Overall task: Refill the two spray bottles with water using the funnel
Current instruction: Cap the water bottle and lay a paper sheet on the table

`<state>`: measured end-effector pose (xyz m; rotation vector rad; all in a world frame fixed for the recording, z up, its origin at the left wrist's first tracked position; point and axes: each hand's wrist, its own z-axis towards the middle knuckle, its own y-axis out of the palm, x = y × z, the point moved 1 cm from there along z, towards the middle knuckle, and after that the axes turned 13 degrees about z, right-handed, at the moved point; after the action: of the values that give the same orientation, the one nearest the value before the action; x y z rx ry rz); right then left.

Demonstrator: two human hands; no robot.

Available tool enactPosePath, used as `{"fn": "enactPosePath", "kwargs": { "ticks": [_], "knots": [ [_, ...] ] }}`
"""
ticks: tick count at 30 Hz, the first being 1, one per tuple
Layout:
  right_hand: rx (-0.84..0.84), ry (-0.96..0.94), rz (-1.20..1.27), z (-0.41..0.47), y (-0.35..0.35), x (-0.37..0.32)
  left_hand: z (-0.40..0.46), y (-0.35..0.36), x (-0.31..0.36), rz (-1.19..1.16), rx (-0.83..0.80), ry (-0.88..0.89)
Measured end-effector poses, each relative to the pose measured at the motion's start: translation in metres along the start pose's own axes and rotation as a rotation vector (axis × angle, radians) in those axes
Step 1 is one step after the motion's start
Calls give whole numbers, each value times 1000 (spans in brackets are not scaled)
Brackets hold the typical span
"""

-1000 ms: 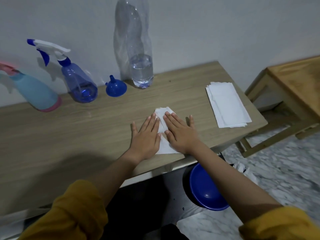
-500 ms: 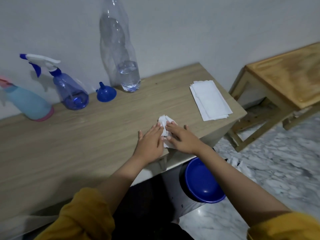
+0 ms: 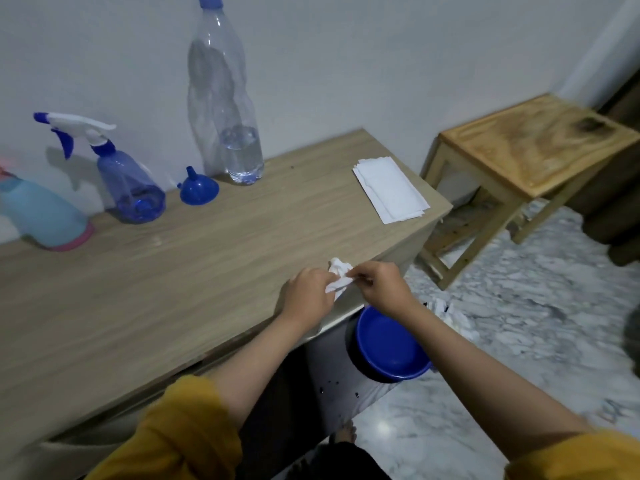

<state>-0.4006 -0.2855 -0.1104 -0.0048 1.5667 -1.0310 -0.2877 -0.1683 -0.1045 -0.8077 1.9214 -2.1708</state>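
A blue spray bottle (image 3: 130, 181) with a white trigger and a light-blue spray bottle (image 3: 41, 213) with a pink base stand at the back left of the wooden table (image 3: 156, 289). A small blue funnel (image 3: 198, 188) lies mouth down beside them. A tall clear water bottle (image 3: 227, 109) with a little water stands behind it. At the table's front edge my left hand (image 3: 306, 294) and my right hand (image 3: 379, 287) together hold a crumpled white tissue (image 3: 339, 277).
A stack of flat white tissues (image 3: 391, 190) lies at the table's right end. A blue bin (image 3: 389, 344) stands on the marble floor below the hands, with crumpled tissues (image 3: 450, 317) beside it. A wooden stool (image 3: 533, 147) stands to the right.
Both hands went from pressing the tissue flat on the table to bunching it up and drawing it to the front edge. The view has tilted down and right.
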Motion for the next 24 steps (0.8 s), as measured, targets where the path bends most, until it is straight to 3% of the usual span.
{"fn": "enactPosePath", "kwargs": {
  "ticks": [5, 11, 15, 24],
  "knots": [
    [133, 147, 34, -28, -39, 18, 0, 6, 43, -244, 7, -29],
    [348, 356, 186, -55, -102, 62, 36, 41, 105, -471, -96, 35],
    [421, 452, 317, -67, -141, 118, 67, 82, 159, -497, -182, 130],
    [402, 780, 443, -70, -195, 284, 144, 196, 266, -430, -428, 15]
  ]
}}
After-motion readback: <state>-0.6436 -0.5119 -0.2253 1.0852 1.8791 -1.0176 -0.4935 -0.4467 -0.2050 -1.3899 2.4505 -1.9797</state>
